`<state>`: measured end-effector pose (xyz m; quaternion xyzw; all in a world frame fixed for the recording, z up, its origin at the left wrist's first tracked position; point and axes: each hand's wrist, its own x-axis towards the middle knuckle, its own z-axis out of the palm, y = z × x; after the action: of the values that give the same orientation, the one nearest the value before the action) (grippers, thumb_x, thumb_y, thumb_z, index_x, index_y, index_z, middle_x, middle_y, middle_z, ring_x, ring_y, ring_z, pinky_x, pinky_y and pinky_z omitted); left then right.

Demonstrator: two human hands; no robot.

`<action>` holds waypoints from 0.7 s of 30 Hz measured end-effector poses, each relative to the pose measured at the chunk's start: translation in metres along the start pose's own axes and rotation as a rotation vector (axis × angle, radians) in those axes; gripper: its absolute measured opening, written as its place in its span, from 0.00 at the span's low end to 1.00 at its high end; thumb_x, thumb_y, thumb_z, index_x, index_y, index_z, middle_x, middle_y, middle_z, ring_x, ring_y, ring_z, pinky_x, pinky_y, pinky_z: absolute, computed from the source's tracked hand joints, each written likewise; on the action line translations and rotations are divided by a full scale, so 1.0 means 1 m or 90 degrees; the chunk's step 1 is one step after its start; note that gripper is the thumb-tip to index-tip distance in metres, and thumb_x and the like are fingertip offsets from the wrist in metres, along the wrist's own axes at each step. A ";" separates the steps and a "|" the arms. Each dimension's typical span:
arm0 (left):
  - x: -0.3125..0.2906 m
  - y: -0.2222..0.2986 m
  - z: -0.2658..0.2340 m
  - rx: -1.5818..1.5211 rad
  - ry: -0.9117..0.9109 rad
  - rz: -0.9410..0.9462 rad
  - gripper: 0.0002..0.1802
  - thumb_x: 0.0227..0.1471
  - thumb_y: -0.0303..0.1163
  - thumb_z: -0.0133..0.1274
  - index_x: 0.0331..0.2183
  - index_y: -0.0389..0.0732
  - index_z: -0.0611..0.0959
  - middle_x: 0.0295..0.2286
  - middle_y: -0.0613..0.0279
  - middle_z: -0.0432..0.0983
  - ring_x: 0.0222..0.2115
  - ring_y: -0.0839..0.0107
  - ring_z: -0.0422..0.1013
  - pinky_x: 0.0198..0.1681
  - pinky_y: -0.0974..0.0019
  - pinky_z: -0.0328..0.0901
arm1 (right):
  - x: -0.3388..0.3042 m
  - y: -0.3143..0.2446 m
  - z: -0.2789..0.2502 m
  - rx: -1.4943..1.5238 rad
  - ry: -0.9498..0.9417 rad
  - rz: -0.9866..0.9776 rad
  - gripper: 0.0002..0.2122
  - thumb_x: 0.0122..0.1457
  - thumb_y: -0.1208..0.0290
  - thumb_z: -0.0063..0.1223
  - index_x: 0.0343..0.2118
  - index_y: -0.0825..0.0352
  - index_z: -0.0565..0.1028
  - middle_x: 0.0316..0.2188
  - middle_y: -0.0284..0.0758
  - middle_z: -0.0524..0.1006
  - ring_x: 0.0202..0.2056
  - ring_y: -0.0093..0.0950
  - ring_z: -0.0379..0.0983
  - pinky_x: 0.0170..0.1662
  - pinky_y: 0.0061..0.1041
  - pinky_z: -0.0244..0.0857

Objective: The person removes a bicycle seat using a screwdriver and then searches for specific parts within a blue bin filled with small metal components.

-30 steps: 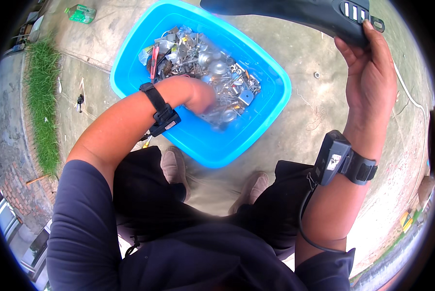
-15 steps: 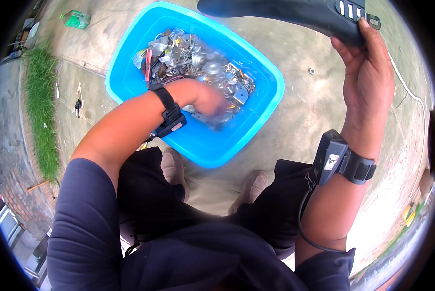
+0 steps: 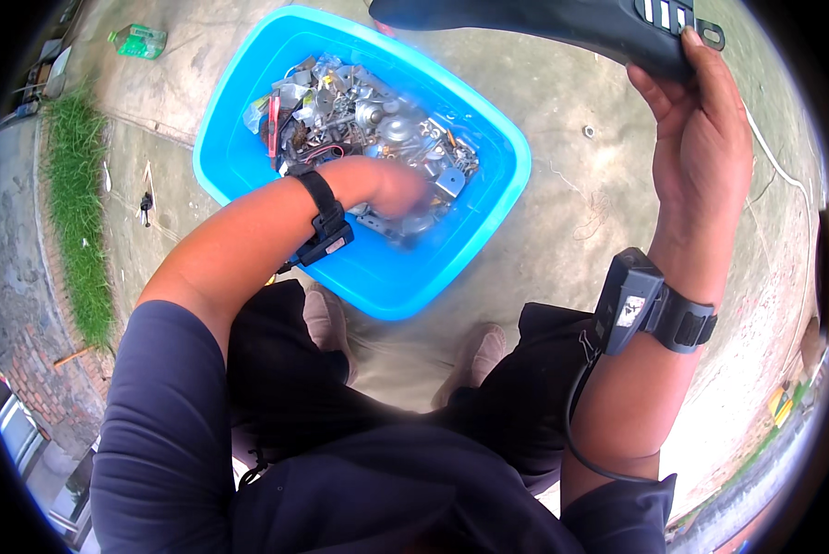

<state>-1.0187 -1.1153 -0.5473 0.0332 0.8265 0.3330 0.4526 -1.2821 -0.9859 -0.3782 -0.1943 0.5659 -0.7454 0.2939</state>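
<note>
Head view showed your right hand (image 3: 699,138) pinching the guard (image 3: 562,23) by its slotted end, thumb over, fingers behind — a sensible hold, as it was likely light, fairly stiff, perhaps slippery. It stretched left from those fingers, toward the tub's (image 3: 414,272) far side. Your left hand (image 3: 398,187) blurred among metal parts (image 3: 326,122) — whether it held any, I couldn't tell

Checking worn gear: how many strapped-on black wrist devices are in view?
2: one black device strapped behind the left hand, which is in the blue tub; another black device behind the right hand, which holds a black plastic piece. None seems hidden.
</note>
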 end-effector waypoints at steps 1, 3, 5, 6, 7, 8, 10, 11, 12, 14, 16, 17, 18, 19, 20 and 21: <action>-0.003 -0.003 -0.006 -0.078 -0.011 0.001 0.17 0.50 0.26 0.50 0.44 0.41 0.82 0.38 0.48 0.80 0.39 0.49 0.77 0.42 0.52 0.69 | 0.000 0.000 -0.001 -0.003 0.004 -0.001 0.10 0.67 0.71 0.50 0.42 0.75 0.77 0.38 0.37 0.78 0.38 0.28 0.80 0.45 0.30 0.77; -0.009 0.001 -0.017 -0.120 -0.018 -0.018 0.17 0.50 0.26 0.50 0.44 0.41 0.83 0.38 0.49 0.81 0.40 0.50 0.76 0.42 0.52 0.69 | -0.001 0.001 -0.001 -0.007 0.005 -0.009 0.11 0.67 0.71 0.49 0.42 0.75 0.77 0.38 0.38 0.78 0.38 0.28 0.80 0.46 0.31 0.77; -0.012 0.006 -0.021 -0.047 -0.006 -0.060 0.18 0.49 0.26 0.51 0.43 0.42 0.83 0.38 0.50 0.81 0.41 0.50 0.76 0.43 0.52 0.69 | -0.001 0.000 0.001 -0.008 0.007 -0.015 0.11 0.67 0.71 0.49 0.43 0.75 0.77 0.38 0.38 0.78 0.38 0.28 0.80 0.46 0.31 0.77; -0.012 0.002 -0.018 -0.015 0.010 -0.093 0.17 0.49 0.26 0.51 0.43 0.43 0.83 0.38 0.50 0.81 0.41 0.50 0.76 0.43 0.52 0.69 | -0.002 0.000 0.003 -0.008 0.007 -0.018 0.11 0.67 0.71 0.49 0.43 0.75 0.77 0.38 0.38 0.78 0.38 0.28 0.80 0.46 0.31 0.77; -0.012 -0.007 -0.012 0.017 0.027 -0.126 0.17 0.49 0.26 0.51 0.43 0.43 0.84 0.38 0.50 0.81 0.41 0.50 0.76 0.43 0.52 0.69 | -0.002 -0.001 0.004 -0.008 0.008 -0.021 0.11 0.67 0.71 0.49 0.43 0.75 0.77 0.38 0.38 0.78 0.38 0.28 0.80 0.46 0.31 0.77; -0.013 -0.010 -0.011 0.049 0.042 -0.155 0.17 0.49 0.26 0.51 0.43 0.44 0.84 0.38 0.50 0.81 0.41 0.50 0.76 0.43 0.52 0.69 | -0.001 -0.001 0.003 -0.008 0.005 -0.019 0.12 0.67 0.71 0.48 0.43 0.76 0.77 0.38 0.38 0.78 0.38 0.28 0.80 0.46 0.31 0.77; -0.013 -0.016 -0.010 0.073 0.046 -0.157 0.18 0.49 0.26 0.51 0.44 0.45 0.84 0.38 0.50 0.81 0.41 0.50 0.76 0.44 0.51 0.69 | 0.000 -0.001 0.001 -0.007 0.000 -0.013 0.12 0.67 0.71 0.48 0.44 0.76 0.77 0.39 0.38 0.78 0.38 0.28 0.80 0.46 0.31 0.78; -0.014 -0.017 -0.011 0.084 0.048 -0.159 0.18 0.49 0.26 0.50 0.44 0.46 0.83 0.38 0.50 0.81 0.42 0.49 0.76 0.44 0.51 0.69 | 0.000 -0.001 0.002 -0.009 0.001 -0.013 0.12 0.67 0.71 0.48 0.44 0.76 0.77 0.38 0.38 0.78 0.38 0.28 0.80 0.46 0.31 0.78; -0.013 -0.020 -0.011 0.088 0.050 -0.158 0.19 0.50 0.26 0.50 0.45 0.46 0.83 0.39 0.50 0.81 0.42 0.49 0.76 0.44 0.51 0.69 | 0.000 -0.001 0.002 -0.011 0.003 -0.012 0.12 0.67 0.71 0.48 0.44 0.76 0.77 0.38 0.38 0.78 0.38 0.28 0.80 0.46 0.31 0.78; -0.013 -0.022 -0.009 0.096 0.054 -0.156 0.20 0.50 0.26 0.49 0.46 0.46 0.83 0.39 0.50 0.81 0.42 0.50 0.76 0.45 0.51 0.69 | 0.000 0.000 0.003 -0.014 0.005 -0.011 0.12 0.67 0.72 0.48 0.44 0.76 0.77 0.38 0.38 0.78 0.38 0.28 0.80 0.46 0.31 0.78; -0.012 -0.022 -0.007 0.102 0.066 -0.169 0.21 0.50 0.25 0.49 0.48 0.47 0.82 0.40 0.50 0.80 0.43 0.50 0.76 0.46 0.51 0.69 | 0.000 0.000 0.004 -0.014 0.005 -0.010 0.12 0.67 0.72 0.48 0.44 0.76 0.77 0.38 0.38 0.78 0.38 0.28 0.80 0.46 0.31 0.78; -0.012 -0.021 -0.006 0.106 0.073 -0.175 0.22 0.50 0.25 0.49 0.49 0.47 0.82 0.40 0.50 0.80 0.44 0.50 0.76 0.46 0.51 0.69 | -0.001 0.000 0.004 -0.017 0.005 -0.014 0.12 0.67 0.72 0.48 0.44 0.76 0.77 0.39 0.38 0.78 0.38 0.28 0.80 0.46 0.31 0.78; -0.012 -0.020 -0.004 0.118 0.073 -0.180 0.23 0.50 0.25 0.49 0.49 0.47 0.81 0.41 0.50 0.80 0.44 0.50 0.76 0.47 0.51 0.70 | -0.002 0.000 0.004 -0.020 0.004 -0.017 0.12 0.67 0.72 0.48 0.43 0.76 0.77 0.39 0.38 0.78 0.38 0.28 0.80 0.46 0.31 0.78; -0.012 -0.019 -0.003 0.130 0.073 -0.185 0.23 0.50 0.25 0.49 0.50 0.46 0.81 0.41 0.49 0.80 0.45 0.51 0.76 0.47 0.51 0.70 | -0.002 0.000 0.005 -0.023 0.004 -0.020 0.11 0.67 0.72 0.48 0.43 0.76 0.77 0.39 0.38 0.78 0.38 0.28 0.80 0.46 0.31 0.78; -0.013 -0.019 -0.001 0.142 0.072 -0.190 0.23 0.51 0.25 0.49 0.50 0.46 0.80 0.41 0.49 0.80 0.45 0.51 0.76 0.47 0.51 0.70 | -0.001 0.000 0.004 -0.024 0.009 -0.014 0.11 0.67 0.72 0.49 0.43 0.76 0.77 0.39 0.38 0.78 0.38 0.28 0.80 0.45 0.30 0.78; -0.013 -0.018 -0.001 0.142 0.053 -0.206 0.24 0.51 0.25 0.49 0.51 0.45 0.80 0.42 0.49 0.79 0.45 0.51 0.76 0.46 0.51 0.71 | -0.001 0.001 0.003 -0.026 0.014 -0.008 0.11 0.67 0.72 0.49 0.43 0.76 0.77 0.39 0.38 0.78 0.38 0.28 0.80 0.45 0.30 0.78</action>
<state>-1.0074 -1.1343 -0.5484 -0.0641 0.8709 0.1633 0.4590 -1.2792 -0.9879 -0.3783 -0.1957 0.5829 -0.7376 0.2791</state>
